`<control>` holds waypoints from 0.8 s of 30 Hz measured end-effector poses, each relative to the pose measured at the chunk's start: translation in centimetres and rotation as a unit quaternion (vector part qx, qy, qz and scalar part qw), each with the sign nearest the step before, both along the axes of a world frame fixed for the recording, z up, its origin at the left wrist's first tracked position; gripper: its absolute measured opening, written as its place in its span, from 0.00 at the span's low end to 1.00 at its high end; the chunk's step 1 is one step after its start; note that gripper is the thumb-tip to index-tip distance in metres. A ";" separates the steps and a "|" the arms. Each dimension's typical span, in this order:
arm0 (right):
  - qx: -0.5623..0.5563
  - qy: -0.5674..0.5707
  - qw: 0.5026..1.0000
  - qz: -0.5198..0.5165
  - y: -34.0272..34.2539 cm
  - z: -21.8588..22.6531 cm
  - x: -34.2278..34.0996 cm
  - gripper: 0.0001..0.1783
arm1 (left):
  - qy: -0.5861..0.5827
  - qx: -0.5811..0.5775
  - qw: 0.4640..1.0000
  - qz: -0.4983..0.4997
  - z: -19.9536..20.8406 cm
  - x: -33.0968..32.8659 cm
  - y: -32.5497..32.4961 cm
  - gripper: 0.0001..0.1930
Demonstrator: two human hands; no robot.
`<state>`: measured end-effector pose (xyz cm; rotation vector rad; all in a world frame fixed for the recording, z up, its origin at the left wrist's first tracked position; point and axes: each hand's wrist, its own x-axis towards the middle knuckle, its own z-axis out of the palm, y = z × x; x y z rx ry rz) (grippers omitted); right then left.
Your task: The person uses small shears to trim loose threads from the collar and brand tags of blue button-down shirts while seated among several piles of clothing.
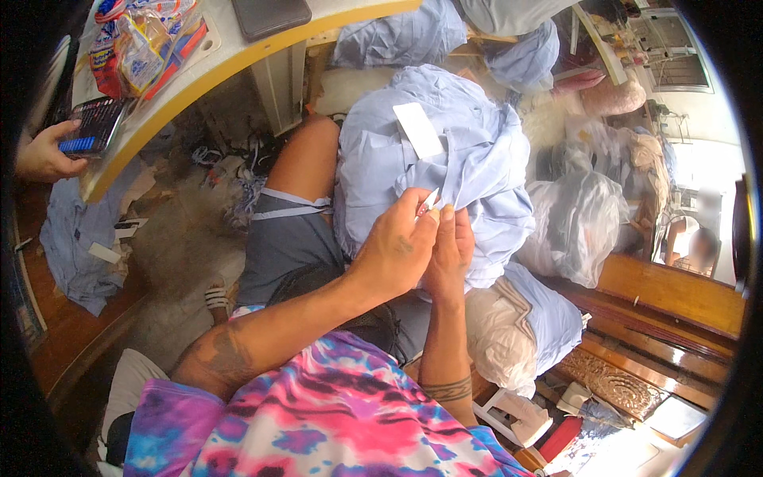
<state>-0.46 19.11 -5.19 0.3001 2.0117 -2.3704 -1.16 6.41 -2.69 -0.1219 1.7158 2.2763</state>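
Note:
A large bundle of light blue cloth lies across my lap. On top of it rests a blank white card. My left hand is closed around a small white pointed tool, whose kind I cannot make out because the fingers cover most of it. Right beside it, my right hand pinches an edge of the blue cloth between thumb and fingers. The two hands touch, or nearly touch, at the fingertips. What lies right between them is partly hidden.
A curved, yellow-edged table holds a plastic bag of packets and a dark flat case. At left, another person's hand holds a phone. Stuffed bags and a carved wooden bench stand to my right.

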 end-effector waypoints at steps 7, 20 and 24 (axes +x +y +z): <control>0.076 0.006 0.991 0.108 2.4 0.8 -0.8 0.14 | -0.052 0.047 0.997 -0.045 0.1 -0.6 -1.1 0.17; 0.045 -0.029 0.994 0.094 2.3 1.1 -1.1 0.14 | -0.125 0.127 0.983 -0.040 0.8 -2.3 -1.7 0.17; 0.025 -0.020 0.996 0.084 1.5 0.8 -0.5 0.14 | -0.122 0.130 0.984 -0.009 -0.5 -2.0 -0.9 0.17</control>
